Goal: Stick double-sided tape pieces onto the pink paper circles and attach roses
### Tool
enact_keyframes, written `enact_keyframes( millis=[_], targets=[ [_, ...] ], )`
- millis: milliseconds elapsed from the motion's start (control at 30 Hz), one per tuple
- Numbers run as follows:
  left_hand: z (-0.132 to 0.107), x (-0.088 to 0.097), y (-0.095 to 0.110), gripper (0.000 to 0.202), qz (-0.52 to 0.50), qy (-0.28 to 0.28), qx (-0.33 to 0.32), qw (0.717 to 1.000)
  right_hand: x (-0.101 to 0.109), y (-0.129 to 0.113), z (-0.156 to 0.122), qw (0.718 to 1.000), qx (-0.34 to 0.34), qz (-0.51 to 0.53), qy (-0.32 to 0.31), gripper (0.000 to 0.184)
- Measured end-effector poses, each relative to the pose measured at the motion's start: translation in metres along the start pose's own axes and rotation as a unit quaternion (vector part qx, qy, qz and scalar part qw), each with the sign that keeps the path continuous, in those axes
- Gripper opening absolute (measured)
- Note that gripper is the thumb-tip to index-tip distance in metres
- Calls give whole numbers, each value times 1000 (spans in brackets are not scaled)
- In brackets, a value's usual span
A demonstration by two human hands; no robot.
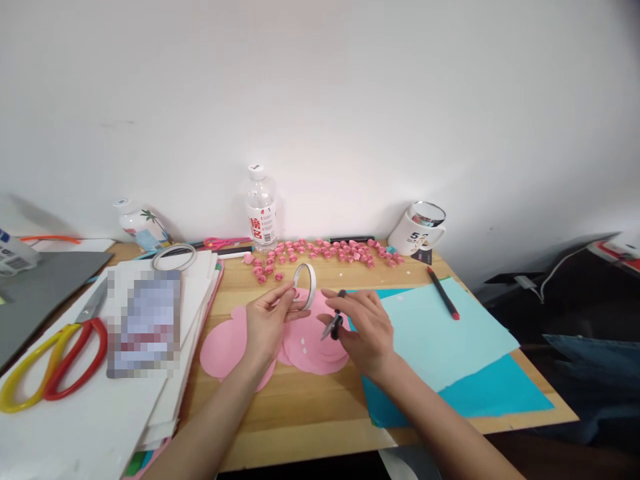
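My left hand (267, 321) pinches a thin roll of white tape (313, 288) on its edge, above the pink paper circles (220, 350). Just to the right, my right hand (371, 331) is closed around small black-handled scissors (337, 327), their short blades pointing left and down. The scissors and the tape are apart. Below both hands, the pink circles overlap on the wooden table (300, 427), with a few tiny white scraps on them. Several small rolled pink paper curls (345, 251) lie in a band behind the hands.
At left, large red-and-yellow scissors (55, 367) and a blurred-out item (145, 327) lie on white paper sheets (125, 427). A plastic bottle (261, 213) and a white mug (413, 230) stand by the wall. Light-blue paper (450, 333) and a red-tipped black pen (443, 293) are at right.
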State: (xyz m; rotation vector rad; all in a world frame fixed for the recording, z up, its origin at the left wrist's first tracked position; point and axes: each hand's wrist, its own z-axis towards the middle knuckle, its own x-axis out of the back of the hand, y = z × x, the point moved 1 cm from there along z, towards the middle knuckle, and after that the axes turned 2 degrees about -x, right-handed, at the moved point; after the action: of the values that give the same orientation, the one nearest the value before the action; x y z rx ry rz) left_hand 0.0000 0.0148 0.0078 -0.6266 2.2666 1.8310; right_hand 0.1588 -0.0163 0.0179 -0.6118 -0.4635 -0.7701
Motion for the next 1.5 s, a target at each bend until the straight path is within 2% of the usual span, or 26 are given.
enact_keyframes(
  millis=[100, 200, 367, 500, 633, 700, 800, 867, 933, 1133, 1500],
  targets=[
    [-1, 2, 0, 43, -4, -11, 17, 1000, -13, -2, -1, 999, 31, -6, -3, 25],
    [-2, 2, 1, 40, -2, -4, 12, 1000, -18, 0, -4, 999, 39, -18, 3, 22],
    [-5, 0, 1, 33, -3, -10, 16, 1000, -22, -2, -6, 994, 87, -14, 60, 23],
    [-6, 1, 2, 30, -2, -10, 14, 1000, -16, -8, -5, 992, 119, -2, 49, 22],
    [-4, 2, 3, 27, 8, 4, 3, 1000, -1, -16, -4, 987, 160, -15, 30, 22],
    [-3, 3, 3, 28, 18, 6, 1, 1000, 5, -16, -4, 987, 155, -27, 29, 23],
    [-2, 3, 3, 31, 21, 7, 7, 1000, 10, -7, -2, 993, 104, -57, 24, 24],
    [-2, 4, 3, 34, 15, 8, 9, 1000, 10, 3, 0, 993, 62, -98, 3, 26],
    [-2, 4, 3, 36, 14, 6, 7, 1000, 10, 13, 1, 989, 50, -135, -36, 29],
    [-2, 3, 3, 32, 19, -4, 20, 1000, 11, 21, -1, 978, 63, -173, -95, 38],
    [-4, 4, 3, 31, 15, -15, 39, 999, 10, 15, -1, 972, 65, -206, -90, 32]
  ],
)
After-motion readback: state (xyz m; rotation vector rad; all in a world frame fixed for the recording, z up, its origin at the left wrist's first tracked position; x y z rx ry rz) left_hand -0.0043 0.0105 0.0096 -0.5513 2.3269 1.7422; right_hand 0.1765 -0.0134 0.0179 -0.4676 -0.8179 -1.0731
